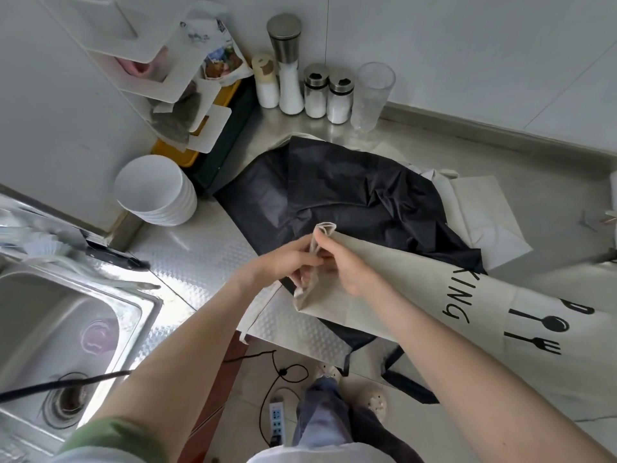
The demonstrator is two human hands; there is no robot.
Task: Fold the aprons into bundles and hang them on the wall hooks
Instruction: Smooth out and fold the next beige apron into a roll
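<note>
Left hand (286, 262), right hand (349, 267) around apron (417, 289)

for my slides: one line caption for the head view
Left hand and right hand pinch a corner of the beige apron over a black apron on the counter.

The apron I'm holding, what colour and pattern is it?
The apron is beige with black letters and black spoon and fork prints, clearest in the head view.

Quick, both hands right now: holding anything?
Left hand: grips the bunched end of the beige apron.
Right hand: pinches the same end of that apron.
</note>
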